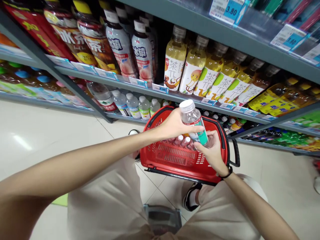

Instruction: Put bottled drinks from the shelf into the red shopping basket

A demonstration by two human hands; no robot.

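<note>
I hold a clear water bottle [194, 122] with a white cap and a teal label, tilted, over a red shopping basket [175, 160] on the floor. My left hand [173, 126] wraps round the bottle's upper part from the left. My right hand [212, 151] grips its lower end from below. Several small bottles with pink caps [183, 141] lie inside the basket under the held bottle.
Grey store shelves [175, 96] stand right behind the basket, packed with tea and water bottles and price tags. Black basket handles [235, 153] hang at its right side. My knees and a black-and-white shoe [191, 200] are just below, on a pale tiled floor.
</note>
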